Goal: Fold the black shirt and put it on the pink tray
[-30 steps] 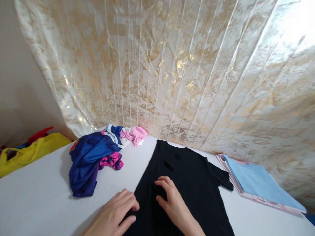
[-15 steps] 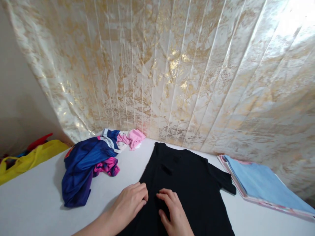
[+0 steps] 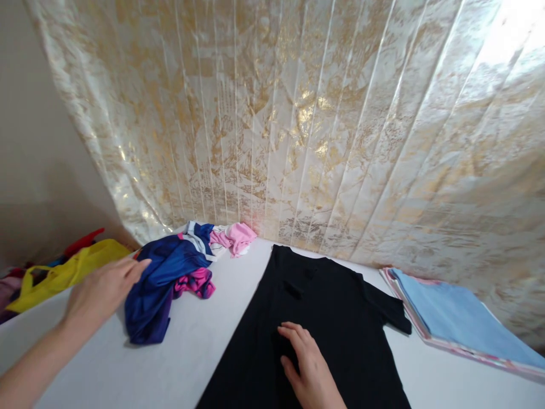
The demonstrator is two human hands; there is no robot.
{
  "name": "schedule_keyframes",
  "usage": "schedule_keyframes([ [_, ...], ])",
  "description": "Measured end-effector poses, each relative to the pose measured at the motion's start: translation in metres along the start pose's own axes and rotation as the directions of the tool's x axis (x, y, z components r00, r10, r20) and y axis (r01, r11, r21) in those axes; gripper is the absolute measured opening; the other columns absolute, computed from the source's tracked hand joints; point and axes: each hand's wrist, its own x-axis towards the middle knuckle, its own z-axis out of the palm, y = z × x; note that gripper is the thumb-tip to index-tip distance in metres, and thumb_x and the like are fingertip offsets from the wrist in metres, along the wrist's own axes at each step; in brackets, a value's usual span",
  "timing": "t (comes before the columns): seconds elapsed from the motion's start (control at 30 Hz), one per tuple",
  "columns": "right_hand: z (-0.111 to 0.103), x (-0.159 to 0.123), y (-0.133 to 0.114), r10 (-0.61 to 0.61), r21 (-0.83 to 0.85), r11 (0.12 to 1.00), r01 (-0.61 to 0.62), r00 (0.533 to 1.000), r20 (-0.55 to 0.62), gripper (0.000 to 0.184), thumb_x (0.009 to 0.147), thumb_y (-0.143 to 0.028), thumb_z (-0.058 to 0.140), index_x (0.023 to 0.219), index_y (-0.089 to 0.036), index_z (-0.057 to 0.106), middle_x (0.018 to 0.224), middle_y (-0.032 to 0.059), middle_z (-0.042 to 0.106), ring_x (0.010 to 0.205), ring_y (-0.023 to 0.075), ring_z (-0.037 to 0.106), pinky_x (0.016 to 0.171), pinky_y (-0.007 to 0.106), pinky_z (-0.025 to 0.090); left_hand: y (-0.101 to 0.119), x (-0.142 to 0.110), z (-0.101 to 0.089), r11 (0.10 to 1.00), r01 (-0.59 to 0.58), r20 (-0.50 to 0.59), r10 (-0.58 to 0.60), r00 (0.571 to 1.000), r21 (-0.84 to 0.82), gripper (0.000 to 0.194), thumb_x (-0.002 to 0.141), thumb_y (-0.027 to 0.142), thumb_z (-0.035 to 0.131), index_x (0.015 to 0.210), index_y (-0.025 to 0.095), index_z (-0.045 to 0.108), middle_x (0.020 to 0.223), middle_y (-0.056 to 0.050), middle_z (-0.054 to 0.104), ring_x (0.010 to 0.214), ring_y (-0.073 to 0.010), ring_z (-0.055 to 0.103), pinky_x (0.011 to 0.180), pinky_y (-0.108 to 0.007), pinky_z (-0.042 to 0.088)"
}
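A black T-shirt (image 3: 340,341) lies spread on the white surface, one short sleeve stretched out to the right and its left side folded in. My right hand (image 3: 309,360) rests on it with fingers slightly bent and thumb apart, holding nothing. To the left, my left hand (image 3: 104,287) is raised beside a heap of dark blue shiny clothing (image 3: 155,289), its fingertips overlapping the heap's left edge in view. Those fingers point forward, loosely extended, with nothing visible in them; contact with the cloth cannot be made out.
Pink patterned cloth (image 3: 198,282) and a light pink piece (image 3: 239,237) belong to the heap. Folded light blue cloth (image 3: 460,318) tops a flat stack at right. A yellow bag or cloth (image 3: 80,264) is beyond the left edge. A gold-patterned curtain (image 3: 298,113) hangs behind.
My left hand has left the black T-shirt and swung left to the blue heap. The right hand stays on the shirt. The whole view has shifted slightly.
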Motion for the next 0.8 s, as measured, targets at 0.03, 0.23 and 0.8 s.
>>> schedule_keyframes([
  [0.03,-0.002,0.0,-0.006,-0.016,0.004,1.0,0.016,1.0,0.0,0.051,0.081,-0.008,0.045,0.129,-0.024,0.047,0.134,0.0085,0.052,0.123,0.024,0.051,0.102,0.045,0.044,-0.012,-0.007,-0.008,0.998,-0.002,-0.036,0.005,0.999,0.062,0.037,0.095,0.046,0.031,0.083,0.02,0.056,0.082,0.004,0.057,0.08,-0.0192,0.059,0.072,-0.026,0.042],
  [0.23,-0.01,0.006,-0.066,-0.218,0.104,0.974,0.2,0.95,0.222,0.047,0.07,0.001,0.049,0.105,-0.027,0.06,0.113,-0.001,0.063,0.108,0.0173,0.056,0.096,0.033,0.044,0.012,-0.092,-0.006,0.894,-0.347,0.223,0.413,0.883,-0.282,0.013,0.09,0.032,0.054,0.099,0.024,0.059,0.1,0.005,0.064,0.096,-0.0158,0.06,0.09,-0.022,0.043],
  [0.8,0.031,-0.013,-0.088,-0.471,-0.095,0.842,0.531,0.81,0.35,0.031,0.073,-0.041,0.076,0.096,-0.027,0.063,0.112,-0.002,0.061,0.095,0.0185,0.055,0.079,0.03,0.043,0.103,-0.151,-0.008,0.753,-0.407,0.381,0.628,0.679,-0.516,0.017,0.083,0.008,0.058,0.089,0.023,0.059,0.09,0.001,0.06,0.086,-0.018,0.054,0.08,-0.028,0.041],
])
